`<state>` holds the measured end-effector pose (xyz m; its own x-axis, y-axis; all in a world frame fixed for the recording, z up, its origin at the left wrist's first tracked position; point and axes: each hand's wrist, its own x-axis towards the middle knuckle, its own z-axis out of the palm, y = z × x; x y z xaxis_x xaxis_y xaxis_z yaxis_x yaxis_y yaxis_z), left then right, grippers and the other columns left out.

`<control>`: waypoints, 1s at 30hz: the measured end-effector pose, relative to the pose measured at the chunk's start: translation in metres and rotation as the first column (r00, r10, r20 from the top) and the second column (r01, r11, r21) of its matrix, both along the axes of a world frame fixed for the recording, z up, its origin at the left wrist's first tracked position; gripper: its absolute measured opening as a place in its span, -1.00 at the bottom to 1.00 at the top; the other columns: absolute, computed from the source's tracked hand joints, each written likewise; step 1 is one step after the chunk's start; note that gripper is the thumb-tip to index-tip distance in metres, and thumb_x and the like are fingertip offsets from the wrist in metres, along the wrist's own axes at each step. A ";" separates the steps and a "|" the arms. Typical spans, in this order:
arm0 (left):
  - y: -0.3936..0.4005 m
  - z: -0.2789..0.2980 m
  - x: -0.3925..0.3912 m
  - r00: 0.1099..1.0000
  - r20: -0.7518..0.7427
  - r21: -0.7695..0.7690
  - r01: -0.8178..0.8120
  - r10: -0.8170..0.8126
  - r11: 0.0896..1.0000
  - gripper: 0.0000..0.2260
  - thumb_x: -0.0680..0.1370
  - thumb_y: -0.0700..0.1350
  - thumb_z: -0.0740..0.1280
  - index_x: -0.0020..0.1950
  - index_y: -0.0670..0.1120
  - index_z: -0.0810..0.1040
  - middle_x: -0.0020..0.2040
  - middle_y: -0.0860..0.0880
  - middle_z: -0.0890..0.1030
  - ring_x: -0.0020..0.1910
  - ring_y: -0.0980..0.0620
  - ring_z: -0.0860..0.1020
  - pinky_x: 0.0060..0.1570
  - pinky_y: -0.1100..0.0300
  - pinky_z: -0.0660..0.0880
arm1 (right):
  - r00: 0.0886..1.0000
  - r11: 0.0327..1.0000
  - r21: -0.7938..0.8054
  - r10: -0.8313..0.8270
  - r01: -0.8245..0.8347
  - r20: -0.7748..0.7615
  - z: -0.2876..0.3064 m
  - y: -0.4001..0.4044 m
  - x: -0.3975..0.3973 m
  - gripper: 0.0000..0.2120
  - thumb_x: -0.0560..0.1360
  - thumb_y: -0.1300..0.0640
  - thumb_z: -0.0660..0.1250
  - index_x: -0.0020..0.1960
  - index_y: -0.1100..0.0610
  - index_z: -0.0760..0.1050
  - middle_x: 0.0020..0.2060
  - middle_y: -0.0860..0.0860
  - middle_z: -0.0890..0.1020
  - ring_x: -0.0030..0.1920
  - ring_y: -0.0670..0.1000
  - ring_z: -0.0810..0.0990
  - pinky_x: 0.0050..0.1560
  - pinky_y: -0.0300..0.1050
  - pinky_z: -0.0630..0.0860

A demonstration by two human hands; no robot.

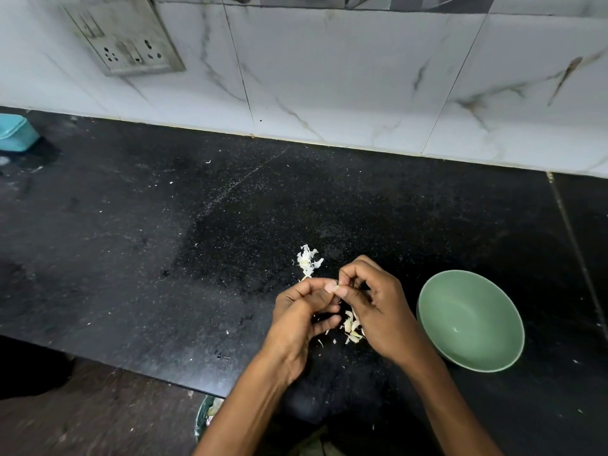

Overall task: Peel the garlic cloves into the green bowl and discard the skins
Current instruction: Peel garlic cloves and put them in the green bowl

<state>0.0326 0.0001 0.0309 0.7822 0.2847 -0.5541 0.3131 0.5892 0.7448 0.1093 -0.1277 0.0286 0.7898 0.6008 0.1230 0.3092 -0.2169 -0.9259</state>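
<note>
My left hand [304, 311] and my right hand [371, 304] meet above the black counter, fingertips together, pinching a small garlic clove [336, 286] that is mostly hidden by the fingers. A heap of white garlic skins [307, 261] lies just beyond my left hand. More skins and garlic pieces [352, 329] lie on the counter under and between my hands. The green bowl [470, 319] stands upright to the right of my right hand; nothing shows inside it.
The black counter [164, 241] meets a white marbled tile wall behind. A teal box [16, 133] sits at the far left. Below the counter's front edge a bin [207, 414] with skins shows beside my left forearm. Small skin flecks are scattered about.
</note>
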 end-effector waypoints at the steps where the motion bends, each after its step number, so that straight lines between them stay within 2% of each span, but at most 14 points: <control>1: 0.001 0.001 0.000 1.000 0.024 0.023 -0.010 0.009 1.000 -0.86 0.55 -0.29 0.37 -0.08 -0.13 0.72 -0.16 -0.15 0.66 -0.20 0.03 0.61 -0.21 0.19 0.59 | 1.000 1.000 -0.006 0.000 0.000 0.004 0.000 0.000 0.000 -0.82 0.55 0.30 0.41 -0.12 0.07 0.50 -0.17 -0.11 0.51 -0.15 -0.01 0.52 -0.11 -0.16 0.47; 4: 0.002 0.007 0.000 0.997 0.072 0.052 -0.010 0.006 0.999 -0.87 0.53 -0.29 0.38 -0.11 -0.16 0.72 -0.19 -0.19 0.66 -0.22 0.00 0.62 -0.24 0.21 0.58 | 1.000 1.000 -0.013 -0.005 0.006 0.010 0.001 -0.001 0.001 -0.80 0.55 0.31 0.42 -0.13 0.06 0.51 -0.17 -0.12 0.50 -0.16 -0.01 0.52 -0.12 -0.17 0.46; 8: 0.002 0.012 0.001 0.998 0.063 0.008 0.006 -0.006 1.000 -0.88 0.39 -0.11 0.45 -0.21 -0.16 0.70 -0.24 -0.17 0.62 -0.28 0.00 0.61 -0.31 0.21 0.57 | 1.000 1.000 -0.012 0.005 -0.004 0.031 0.003 -0.002 0.001 -0.82 0.54 0.31 0.44 -0.13 0.08 0.53 -0.18 -0.12 0.50 -0.18 -0.01 0.49 -0.13 -0.25 0.41; 12: 0.005 0.012 0.002 0.999 0.022 -0.085 0.028 -0.026 0.996 -0.87 0.36 -0.16 0.46 -0.18 -0.21 0.69 -0.27 -0.18 0.62 -0.32 0.01 0.61 -0.35 0.22 0.59 | 0.996 0.999 -0.021 0.038 -0.036 0.085 0.003 -0.001 0.000 -0.86 0.55 0.29 0.44 -0.11 0.10 0.55 -0.15 -0.13 0.50 -0.18 -0.02 0.48 -0.12 -0.29 0.38; 17: 0.006 0.010 0.004 1.000 0.024 -0.082 -0.014 0.016 0.997 -0.83 0.36 -0.16 0.45 -0.14 -0.25 0.67 -0.26 -0.19 0.63 -0.33 0.01 0.61 -0.36 0.21 0.60 | 0.997 0.999 0.015 0.045 -0.046 0.056 0.004 -0.001 -0.001 -0.86 0.54 0.34 0.43 -0.10 0.13 0.57 -0.12 -0.14 0.49 -0.12 -0.04 0.54 -0.08 -0.32 0.42; 20: 0.009 0.010 0.004 0.997 0.033 -0.080 -0.066 0.069 0.995 -0.87 0.38 -0.14 0.44 -0.18 -0.20 0.65 -0.26 -0.19 0.62 -0.32 0.00 0.61 -0.36 0.20 0.60 | 0.999 0.998 0.044 0.032 -0.034 0.039 0.004 -0.003 0.000 -0.86 0.53 0.34 0.44 -0.12 0.15 0.57 -0.13 -0.10 0.50 -0.14 -0.01 0.54 -0.10 -0.29 0.43; 25: 0.014 0.012 0.001 0.995 0.060 0.018 -0.077 0.076 0.997 -0.92 0.43 -0.12 0.43 -0.21 -0.11 0.68 -0.23 -0.17 0.64 -0.26 -0.01 0.63 -0.31 0.14 0.60 | 0.991 0.994 0.085 -0.057 0.067 -0.120 0.002 -0.008 0.002 -0.84 0.49 0.33 0.51 -0.14 0.11 0.60 -0.14 -0.01 0.62 -0.22 -0.02 0.59 -0.26 -0.11 0.54; 28: 0.010 0.012 0.000 0.993 0.067 0.108 -0.100 0.093 0.989 -0.89 0.52 -0.20 0.40 -0.20 -0.12 0.69 -0.22 -0.19 0.64 -0.24 -0.03 0.63 -0.30 0.11 0.61 | 0.964 0.981 0.078 -0.155 0.176 -0.218 0.002 -0.003 -0.003 -0.86 0.45 0.33 0.55 -0.16 0.13 0.65 -0.25 0.02 0.68 -0.35 -0.02 0.66 -0.40 -0.11 0.60; 30: 0.008 0.010 0.000 0.990 0.072 0.156 -0.134 0.124 0.979 -0.89 0.54 -0.23 0.40 -0.16 -0.17 0.69 -0.22 -0.22 0.64 -0.23 -0.05 0.63 -0.29 0.10 0.62 | 0.953 0.973 0.091 -0.186 0.213 -0.241 0.002 0.000 -0.005 -0.86 0.44 0.36 0.55 -0.17 0.17 0.66 -0.31 0.05 0.69 -0.37 0.04 0.68 -0.41 -0.09 0.63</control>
